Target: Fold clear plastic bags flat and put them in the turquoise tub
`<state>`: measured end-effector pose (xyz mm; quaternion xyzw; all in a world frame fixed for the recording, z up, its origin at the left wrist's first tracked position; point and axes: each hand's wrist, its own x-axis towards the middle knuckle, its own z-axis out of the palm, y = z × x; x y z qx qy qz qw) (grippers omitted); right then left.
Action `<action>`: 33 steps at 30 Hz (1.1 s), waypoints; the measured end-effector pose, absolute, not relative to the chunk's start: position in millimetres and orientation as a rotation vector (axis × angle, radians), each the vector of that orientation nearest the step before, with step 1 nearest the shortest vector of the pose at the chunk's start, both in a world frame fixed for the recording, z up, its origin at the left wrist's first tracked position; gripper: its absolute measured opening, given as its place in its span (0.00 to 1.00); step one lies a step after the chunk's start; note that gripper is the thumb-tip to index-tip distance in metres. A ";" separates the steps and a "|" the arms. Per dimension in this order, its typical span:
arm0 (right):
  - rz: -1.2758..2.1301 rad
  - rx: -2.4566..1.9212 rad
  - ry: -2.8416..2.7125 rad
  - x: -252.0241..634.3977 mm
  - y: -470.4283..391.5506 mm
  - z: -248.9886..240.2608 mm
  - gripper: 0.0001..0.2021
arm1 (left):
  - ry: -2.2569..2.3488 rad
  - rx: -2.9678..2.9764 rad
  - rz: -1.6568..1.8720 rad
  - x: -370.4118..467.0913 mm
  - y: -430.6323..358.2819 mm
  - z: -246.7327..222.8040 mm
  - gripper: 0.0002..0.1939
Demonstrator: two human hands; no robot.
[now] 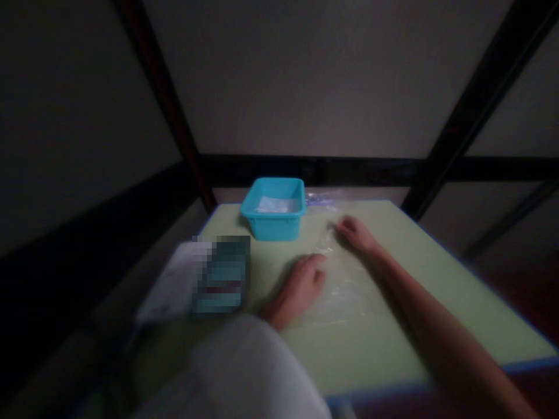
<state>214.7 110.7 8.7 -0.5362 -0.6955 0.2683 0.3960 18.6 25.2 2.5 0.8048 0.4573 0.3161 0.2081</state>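
Note:
A clear plastic bag (349, 294) lies spread on the table, its film faint and wrinkled. My left hand (303, 282) is at the bag's left side, fingers curled round with the thumb close by, seemingly gripping the film. Farther off, my right hand (354, 233) reaches over the bag's far end. Its fingers are closed in a pinch on the thin plastic there. Blur hides the exact grip of both hands. Beyond them stands a turquoise plastic basket (275, 227) with white, paper-like contents (277, 205) inside.
The light green table (437, 302) has blue edging. More clear plastic with a purple strip (321, 201) lies right of the basket. A pixelated dark green box-like object (222, 276) rests at left beside a white sheet (172, 285). A pale wall closes off the back.

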 end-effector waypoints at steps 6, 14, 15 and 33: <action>0.866 -1.192 -1.761 219.3 92.3 32.1 0.19 | 1.317 2.042 1.125 15.5 33.7 -3.6 0.22; 1.132 -1.102 -1.934 239.3 79.3 52.8 0.14 | 1.326 1.992 1.093 14.7 35.2 -7.2 0.24; 1.166 -1.102 -1.973 241.1 77.3 55.0 0.14 | 1.327 1.993 1.087 14.7 35.0 -7.1 0.24; 0.789 -1.187 -2.343 232.1 49.8 62.5 0.23 | 1.332 2.339 0.838 15.2 26.4 -2.6 0.23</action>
